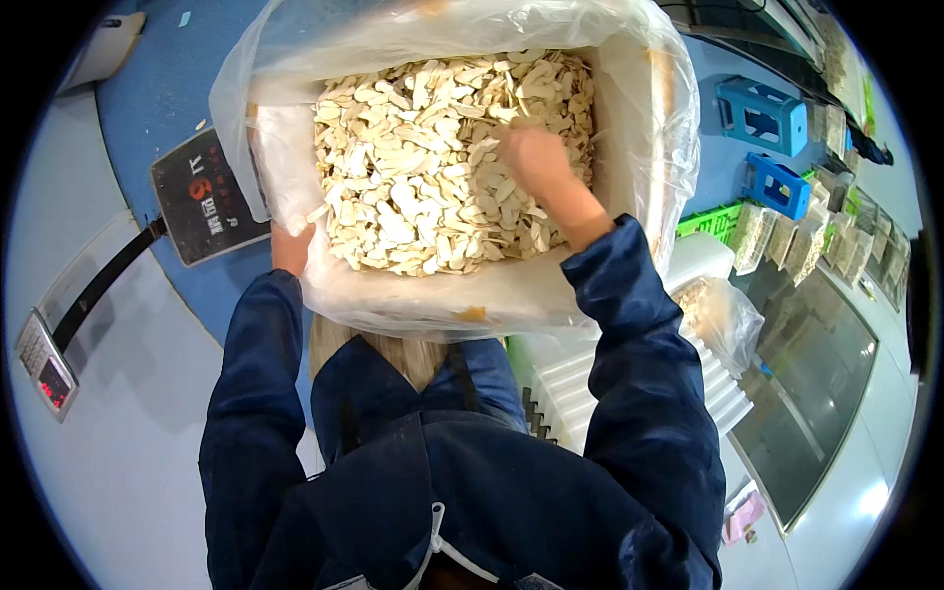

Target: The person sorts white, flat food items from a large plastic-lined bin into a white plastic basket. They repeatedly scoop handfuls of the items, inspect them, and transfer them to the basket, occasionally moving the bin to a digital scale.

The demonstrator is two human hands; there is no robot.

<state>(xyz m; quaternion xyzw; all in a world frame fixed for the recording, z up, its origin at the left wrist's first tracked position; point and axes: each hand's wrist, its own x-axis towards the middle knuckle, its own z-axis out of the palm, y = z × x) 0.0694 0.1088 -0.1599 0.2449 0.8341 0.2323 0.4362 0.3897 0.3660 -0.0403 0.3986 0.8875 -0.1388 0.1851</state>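
In front of me is a deep box lined with a clear plastic bag (pixel 442 302), its liner folded out over the rim. Pale dried slices with darker edges (pixel 398 169) fill much of it; they look like a dried root or mushroom. My left hand (pixel 292 247) grips the box's lined edge at the near left corner, thumb on the inner side; its other fingers are hidden. Over the right part of the slices is my right hand (pixel 532 158), blurred, fingertips down at the slices. Whether it pinches any slice cannot be seen.
A black scale platform (pixel 210 195) lies left of the box, its arm leading to a lit display (pixel 55 387). At right are blue plastic stools (pixel 763 114), a green crate (pixel 708 221), several bags of slices (pixel 807 243), a knotted clear bag (pixel 719 317) and a white ribbed stack (pixel 708 383).
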